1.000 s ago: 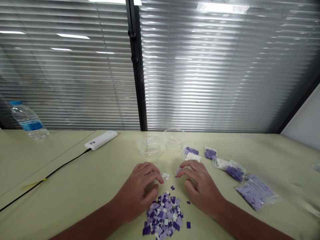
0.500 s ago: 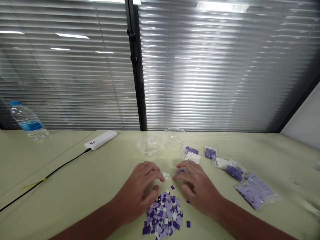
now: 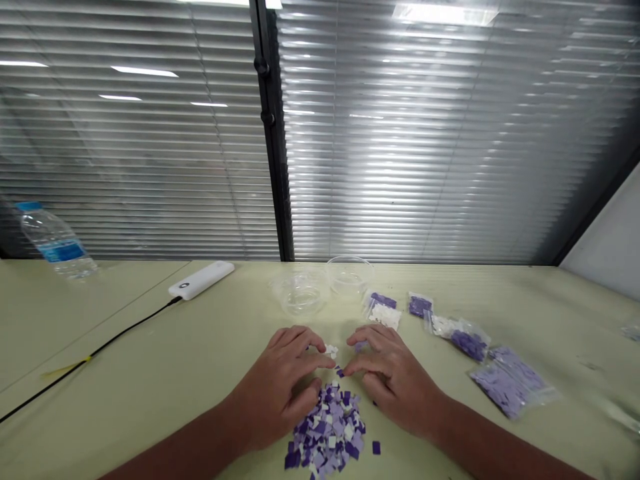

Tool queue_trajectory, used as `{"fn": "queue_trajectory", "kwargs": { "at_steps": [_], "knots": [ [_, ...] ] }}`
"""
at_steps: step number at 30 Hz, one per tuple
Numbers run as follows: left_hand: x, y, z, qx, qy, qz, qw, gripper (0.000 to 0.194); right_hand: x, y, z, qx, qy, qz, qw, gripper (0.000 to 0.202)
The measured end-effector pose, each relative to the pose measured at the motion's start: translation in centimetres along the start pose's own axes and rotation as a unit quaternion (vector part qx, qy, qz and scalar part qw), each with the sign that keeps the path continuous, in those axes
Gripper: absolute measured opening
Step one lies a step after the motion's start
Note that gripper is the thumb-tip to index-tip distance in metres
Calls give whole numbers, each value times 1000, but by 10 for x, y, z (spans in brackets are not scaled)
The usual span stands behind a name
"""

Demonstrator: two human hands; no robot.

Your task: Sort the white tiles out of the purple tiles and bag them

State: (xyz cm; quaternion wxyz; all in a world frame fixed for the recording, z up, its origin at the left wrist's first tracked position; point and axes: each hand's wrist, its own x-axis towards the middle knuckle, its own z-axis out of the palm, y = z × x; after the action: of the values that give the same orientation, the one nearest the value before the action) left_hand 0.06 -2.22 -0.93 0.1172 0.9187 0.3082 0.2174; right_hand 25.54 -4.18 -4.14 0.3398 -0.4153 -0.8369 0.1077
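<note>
A pile of small purple, lilac and white square pieces (image 3: 330,427) lies on the table near its front edge. My left hand (image 3: 285,383) rests at the pile's upper left, fingers apart and curved, holding nothing. On the other side my right hand (image 3: 393,373) is spread too, its index fingertip beside a few dark purple pieces (image 3: 341,373) between the hands. Some white pieces (image 3: 331,351) lie just beyond the fingertips. Lilac pieces (image 3: 360,346) are partly hidden by my right fingers. One dark purple piece (image 3: 376,447) sits alone right of the pile.
Clear round plastic containers (image 3: 301,297) stand at the back middle. Small bags of purple and white pieces (image 3: 385,311) and larger lilac bags (image 3: 510,383) lie to the right. A white power bank (image 3: 203,280) with a black cable and a water bottle (image 3: 60,247) are left.
My left index finger has reached slightly right, toward the middle. The small dark purple pieces between the hands have shifted a little left, and my right fingertips have moved slightly.
</note>
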Motion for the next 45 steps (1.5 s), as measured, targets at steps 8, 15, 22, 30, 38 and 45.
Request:
{"fn": "queue_trajectory", "kwargs": {
  "at_steps": [8,15,22,30,38,45],
  "knots": [
    [2,2,-4,-6,-13,11,1000,44,-1,2,0,17,3,3,1000,50],
    [1,3,-5,32,-36,22,999,50,0,5,-1,52,41,75,995,39],
    [-1,-8,2,93,63,-34,993,43,0,5,-1,62,44,72,995,35],
    [0,-19,-2,160,79,-86,980,28,1,7,-1,74,37,75,994,34],
    [-2,-6,1,34,84,39,995,28,1,-4,-2,67,-26,-29,997,51],
    [-3,0,0,-18,21,90,996,36,1,-7,-4,33,-62,-41,997,55]
  ]
}}
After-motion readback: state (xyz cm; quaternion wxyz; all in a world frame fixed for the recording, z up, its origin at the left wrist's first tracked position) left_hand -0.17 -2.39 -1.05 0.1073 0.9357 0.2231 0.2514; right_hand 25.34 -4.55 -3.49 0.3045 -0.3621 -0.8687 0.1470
